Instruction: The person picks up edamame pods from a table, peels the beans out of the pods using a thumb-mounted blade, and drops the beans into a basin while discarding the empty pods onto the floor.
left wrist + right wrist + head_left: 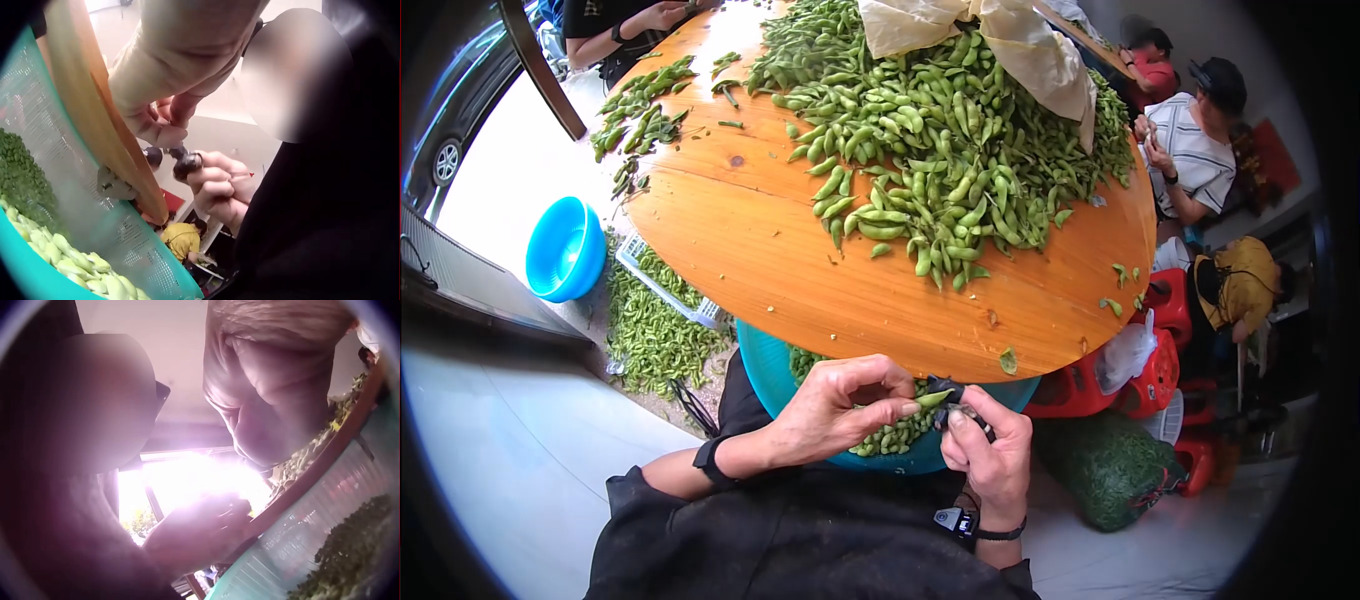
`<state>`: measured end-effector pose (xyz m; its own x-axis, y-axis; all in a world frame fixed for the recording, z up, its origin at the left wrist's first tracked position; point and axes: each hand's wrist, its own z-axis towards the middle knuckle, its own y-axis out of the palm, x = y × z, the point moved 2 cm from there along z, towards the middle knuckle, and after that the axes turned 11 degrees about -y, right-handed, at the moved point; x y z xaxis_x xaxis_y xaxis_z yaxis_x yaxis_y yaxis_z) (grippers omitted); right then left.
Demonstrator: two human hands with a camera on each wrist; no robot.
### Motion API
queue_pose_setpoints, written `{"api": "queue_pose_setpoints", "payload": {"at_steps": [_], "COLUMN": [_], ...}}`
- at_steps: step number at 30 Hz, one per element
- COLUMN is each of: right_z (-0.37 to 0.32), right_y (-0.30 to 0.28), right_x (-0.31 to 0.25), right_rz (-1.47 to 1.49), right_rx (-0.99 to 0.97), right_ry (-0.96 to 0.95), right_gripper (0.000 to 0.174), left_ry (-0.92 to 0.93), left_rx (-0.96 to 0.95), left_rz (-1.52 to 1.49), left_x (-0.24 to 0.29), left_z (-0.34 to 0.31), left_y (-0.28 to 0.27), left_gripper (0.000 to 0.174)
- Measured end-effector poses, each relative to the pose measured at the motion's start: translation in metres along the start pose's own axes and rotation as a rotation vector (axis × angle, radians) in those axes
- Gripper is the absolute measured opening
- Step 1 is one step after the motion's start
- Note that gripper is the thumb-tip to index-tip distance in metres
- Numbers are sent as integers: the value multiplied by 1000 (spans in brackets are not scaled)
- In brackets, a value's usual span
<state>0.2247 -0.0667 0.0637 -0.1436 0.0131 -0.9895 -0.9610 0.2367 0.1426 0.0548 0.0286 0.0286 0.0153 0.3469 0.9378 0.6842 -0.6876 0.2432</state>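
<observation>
In the head view, the left hand pinches a green pod between thumb and fingertips, over the near edge of the round wooden table. Close beside it, the right hand has its fingers curled round a small black tool, whose tip meets the pod. Below both hands sits a teal basket with pods in it. The left wrist view shows the black tool in the right hand, just under the left fingertips. In the right wrist view the fingertips are hidden or washed out.
A large heap of pods covers the table's far side, with a cloth on it. At left are a blue basin and a white crate among floor pods. Red stools, a green net sack and several people stand right.
</observation>
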Motion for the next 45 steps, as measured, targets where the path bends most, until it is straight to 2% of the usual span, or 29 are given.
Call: {"api": "queue_pose_setpoints", "payload": {"at_steps": [4, 6, 10, 12, 14, 16, 18, 19, 21, 22, 23, 25, 26, 28, 29, 32, 36, 41, 43, 45], "right_z": [4, 4, 4, 4, 3, 1, 0, -1, -6, -9, -6, -12, -15, -14, -16, -26, -30, -24, -18, -15], "right_y": [2, 0, -3, -10, -19, -21, -20, -16, -9, -7, -10, -10, -7, 2, 4, 4, 0, -4, -10, -17], "right_x": [5, 9, 11, 16, 23, 26, 28, 25, 19, 16, 8, 9, 6, -3, 2, 12, 17, 19, 23, 32], "right_rz": [59, 92, 22, 154, 253, 354, 484, 452, 390, 327, 48, -230, -370, -673, -697, -716, -736, -704, -613, -370], "right_rx": [-24, 6, 29, -26, -61, -100, -126, -130, -165, -176, -292, -213, -174, -116, -122, -152, -94, -41, -64, -67], "right_ry": [16, 10, -42, -57, -65, -73, -19, -16, -88, -148, -247, -418, -490, -552, -536, -518, -490, -514, -428, -277], "right_gripper": [18, 19, 19, 24, 28, 32, 38, 39, 29, 24, 15, 18, 19, 16, 18, 17, 19, 16, 14, 13], "left_ry": [61, 106, 230, -55, -57, -195, -239, -259, -306, -303, -307, -319, -340, 40, 202, 231, 336, 306, 165, -156], "left_rx": [-17, 76, 128, -96, -138, -263, -377, -430, -520, -528, -515, -460, -353, -219, -110, 2, 31, 23, -106, -261], "left_rz": [-140, 22, 174, -287, -340, -493, -719, -783, -866, -826, -701, -428, -297, 249, 468, 690, 797, 716, 617, 485], "left_x": [-11, -8, -7, -11, -7, -2, -13, -17, -18, -15, -14, -2, 1, -2, 2, -10, -21, -23, -22, -8], "left_z": [9, 8, 9, 10, 11, 9, 10, 8, 3, 2, 2, -3, -7, -9, -11, -17, -12, -4, 3, 11], "left_y": [10, 11, 12, 10, 8, 10, 15, 17, 16, 16, 13, 5, 5, 2, 5, 14, 22, 21, 15, 9], "left_gripper": [7, 8, 10, 10, 10, 10, 10, 10, 11, 10, 10, 12, 19, 25, 29, 24, 18, 18, 19, 31]}}
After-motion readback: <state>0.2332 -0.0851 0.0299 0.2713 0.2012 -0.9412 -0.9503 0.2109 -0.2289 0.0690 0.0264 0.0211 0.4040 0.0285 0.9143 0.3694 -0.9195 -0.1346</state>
